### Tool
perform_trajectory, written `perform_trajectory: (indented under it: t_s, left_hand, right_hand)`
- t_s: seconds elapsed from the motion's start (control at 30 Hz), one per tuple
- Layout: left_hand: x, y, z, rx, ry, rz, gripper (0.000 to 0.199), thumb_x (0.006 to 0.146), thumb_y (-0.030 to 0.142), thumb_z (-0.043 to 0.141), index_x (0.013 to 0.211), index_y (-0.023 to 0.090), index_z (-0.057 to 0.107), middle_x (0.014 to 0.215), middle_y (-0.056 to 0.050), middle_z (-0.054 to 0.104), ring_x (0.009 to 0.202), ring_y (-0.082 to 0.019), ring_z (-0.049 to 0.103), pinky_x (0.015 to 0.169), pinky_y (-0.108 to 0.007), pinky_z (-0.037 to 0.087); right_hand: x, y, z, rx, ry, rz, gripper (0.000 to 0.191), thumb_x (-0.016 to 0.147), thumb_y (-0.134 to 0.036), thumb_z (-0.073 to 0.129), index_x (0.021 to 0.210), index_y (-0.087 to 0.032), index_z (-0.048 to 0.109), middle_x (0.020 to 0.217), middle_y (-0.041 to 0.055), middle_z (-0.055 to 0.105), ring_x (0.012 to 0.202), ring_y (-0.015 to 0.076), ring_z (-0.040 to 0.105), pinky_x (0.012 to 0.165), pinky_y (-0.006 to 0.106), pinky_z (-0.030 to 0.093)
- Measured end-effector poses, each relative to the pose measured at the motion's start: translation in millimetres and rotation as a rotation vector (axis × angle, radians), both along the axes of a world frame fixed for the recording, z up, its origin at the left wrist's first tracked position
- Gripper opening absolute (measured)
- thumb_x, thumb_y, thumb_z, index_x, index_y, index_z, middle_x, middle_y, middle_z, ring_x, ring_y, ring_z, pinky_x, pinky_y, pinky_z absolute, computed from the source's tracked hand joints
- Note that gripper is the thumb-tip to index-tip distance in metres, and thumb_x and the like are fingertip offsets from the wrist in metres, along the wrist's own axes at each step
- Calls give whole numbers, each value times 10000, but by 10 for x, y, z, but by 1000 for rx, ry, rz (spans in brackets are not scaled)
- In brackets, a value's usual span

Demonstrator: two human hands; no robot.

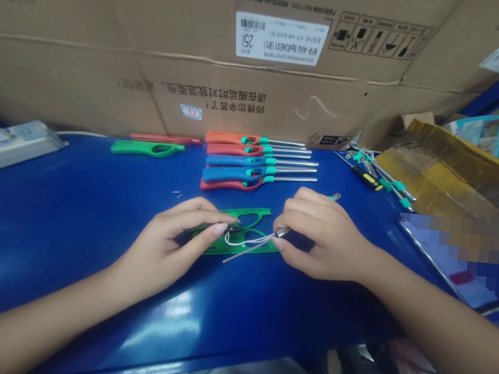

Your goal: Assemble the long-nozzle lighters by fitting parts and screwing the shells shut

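Note:
My left hand (185, 240) pinches a small dark part (234, 229) between thumb and fingertips. White wires (248, 241) loop from it to a metal lighter tube (281, 232), which my right hand (315, 235) grips near its end. A thin straight grey tube (242, 254) sticks out from the same end, slanting down to the left. Beneath both hands, two green lighter handle halves (265, 213) lie on the blue table, partly covered by my left fingers. Beyond them lies a stack of gas lighters (233, 176) in red, blue and orange, their metal tubes pointing right.
Green and red handle shells (146, 149) lie at the back left, near a white box (8, 147). Back right are a yellow-black screwdriver (368, 179), several metal tubes (398, 194) and a taped carton (451, 172). A phone (451, 262) lies right. A large cardboard box (159, 23) stands behind.

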State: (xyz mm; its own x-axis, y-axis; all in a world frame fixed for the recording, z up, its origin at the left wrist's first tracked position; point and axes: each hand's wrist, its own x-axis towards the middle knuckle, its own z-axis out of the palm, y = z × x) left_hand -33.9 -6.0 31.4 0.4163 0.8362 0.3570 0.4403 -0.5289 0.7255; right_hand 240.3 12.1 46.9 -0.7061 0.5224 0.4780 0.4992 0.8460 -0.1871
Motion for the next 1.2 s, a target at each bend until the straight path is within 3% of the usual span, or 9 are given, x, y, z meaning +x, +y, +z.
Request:
perform_trajectory:
  t_s: [0.33, 0.6, 0.77, 0.97, 1.2]
  left_hand:
    - [1, 24, -22, 19, 5, -37, 203, 982, 235, 615, 1122, 258, 760, 1019, -28, 709, 903, -140, 666, 822, -247, 539]
    - [77, -109, 63, 135, 96, -49, 257, 951, 254, 663, 1202, 213, 699, 1142, -54, 707, 1080, -195, 636, 972, -326, 484]
    - [158, -210, 119, 213, 61, -111, 248, 910, 213, 713, 1158, 207, 695, 1074, -40, 758, 1013, -193, 660, 928, -351, 502]
    - [159, -211, 130, 238, 47, -85, 188, 858, 221, 784, 1039, 224, 732, 967, -19, 790, 903, -193, 684, 864, -364, 511]
    - [127, -204, 103, 267, 49, -47, 188, 862, 219, 784, 1045, 246, 753, 950, -1, 798, 886, -183, 702, 833, -348, 497]
  right_hand:
    - [7, -17, 27, -31, -87, 0, 237, 985, -324, 517, 893, -159, 659, 777, 49, 590, 746, 190, 442, 670, 325, 363]
    - [-60, -110, -3, -145, -140, -4, 200, 1020, -235, 454, 1042, -167, 640, 870, 50, 656, 836, 190, 567, 721, 314, 429]
    - [-175, -263, 35, -273, -122, 6, 247, 993, -263, 493, 1211, -157, 536, 1130, 113, 659, 975, 225, 605, 779, 351, 489]
    - [-210, -260, 40, -333, -86, 43, 91, 1004, -187, 423, 1047, -172, 501, 1007, 91, 605, 847, 187, 571, 732, 324, 507]
    - [-213, -250, -8, -227, -106, 77, 207, 1048, -205, 389, 1083, -152, 586, 1034, 113, 650, 954, 211, 619, 852, 359, 553]
